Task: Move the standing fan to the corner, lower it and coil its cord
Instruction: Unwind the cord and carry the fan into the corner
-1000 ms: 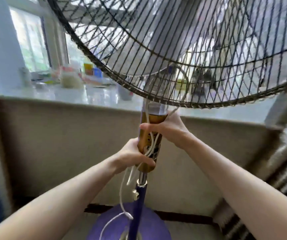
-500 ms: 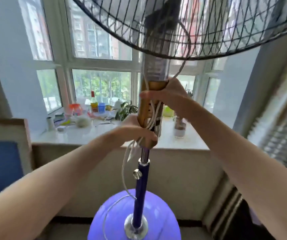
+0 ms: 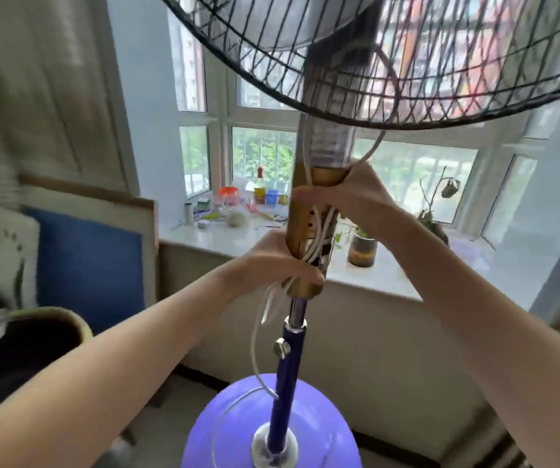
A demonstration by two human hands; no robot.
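Both your left hand and right hand clamp the gold plastic fan neck with white cord loosely gathered; lowering, coiling apparently remain.

A potted plant stands on the cluttered windowsill.

Both our arms reach forward, left grip curled tight low down, right grip clenched just above it, wrists bent.
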